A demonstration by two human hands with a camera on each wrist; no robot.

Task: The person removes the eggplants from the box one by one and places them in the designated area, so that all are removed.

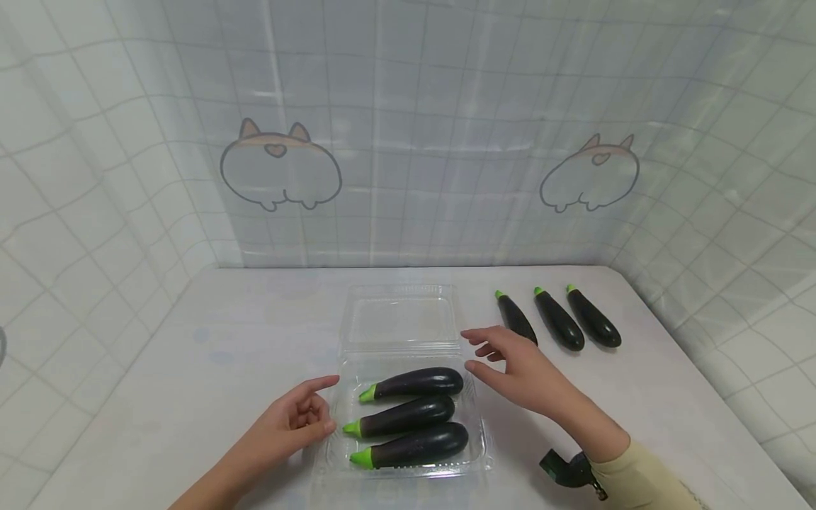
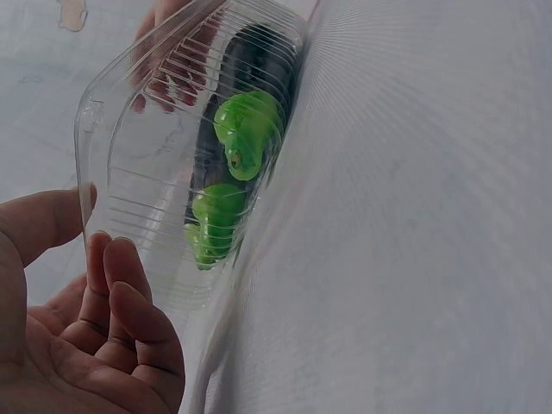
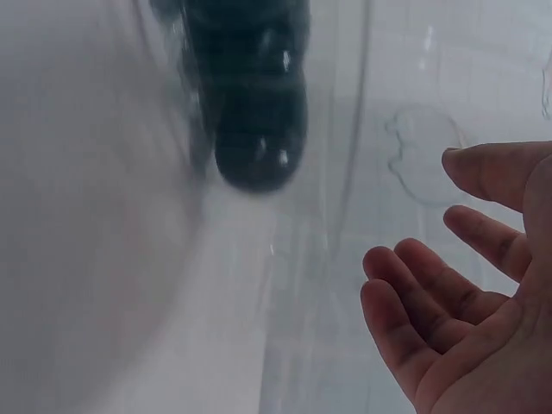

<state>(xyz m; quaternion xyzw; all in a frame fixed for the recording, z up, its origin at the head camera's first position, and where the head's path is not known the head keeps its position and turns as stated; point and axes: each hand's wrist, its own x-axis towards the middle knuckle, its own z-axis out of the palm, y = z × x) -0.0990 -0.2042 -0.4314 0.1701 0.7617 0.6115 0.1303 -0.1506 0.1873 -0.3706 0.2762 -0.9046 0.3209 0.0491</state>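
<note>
Three dark eggplants with green stems lie side by side in the base of a clear plastic clamshell box (image 1: pixel 481 439); the nearest eggplant (image 1: pixel 423 445) is at its front. The lid (image 1: pixel 401 319) is folded back flat behind the base. At the box's left side is my left hand (image 1: pixel 296 421), its index finger extended and the others loosely bent. In the left wrist view the thumb (image 2: pixel 47 224) meets the box's rim, with nothing visibly gripped. My right hand (image 1: pixel 513 365) hovers at the box's back right corner, fingers relaxed and holding nothing.
Three more eggplants lie at the back right of the white table: a left one (image 1: pixel 515 319) partly behind my right hand, a middle one (image 1: pixel 559 320) and a right one (image 1: pixel 594 316). A tiled-pattern curtain (image 1: pixel 433 142) encloses the table at the back and sides.
</note>
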